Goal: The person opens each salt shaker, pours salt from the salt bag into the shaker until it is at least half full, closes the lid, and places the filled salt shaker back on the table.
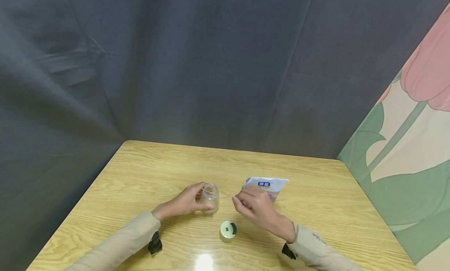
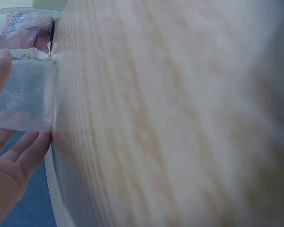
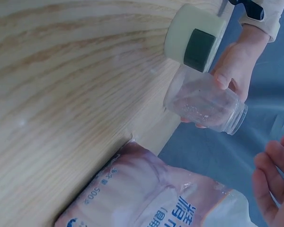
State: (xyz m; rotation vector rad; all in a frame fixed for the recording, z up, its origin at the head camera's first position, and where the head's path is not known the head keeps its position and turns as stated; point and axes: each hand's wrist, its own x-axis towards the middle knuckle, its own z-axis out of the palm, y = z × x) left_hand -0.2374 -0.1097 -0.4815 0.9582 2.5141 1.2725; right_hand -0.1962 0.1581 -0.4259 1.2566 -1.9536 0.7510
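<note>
My left hand [image 1: 188, 202] holds a small clear jar [image 1: 211, 203] around its side, thumb at the near side and fingers behind. The jar stands upright on the table with its mouth uncovered. In the right wrist view, whitish specks show on the glass of the jar [image 3: 203, 101]. My right hand [image 1: 258, 206] hovers by the top of a pink and white salt bag [image 1: 275, 183], overlapping it in the head view. Its fingers [image 3: 270, 163] look loosely bent and apart from the bag [image 3: 146, 189] in the right wrist view, with nothing seen between them.
A pale green lid [image 1: 226, 235] with a dark green flap sits on the table between the hands, nearer the body. The wooden table [image 1: 168, 161] ends at a dark curtain [image 1: 211, 67] behind. A floral panel [image 1: 415, 146] lines the right side.
</note>
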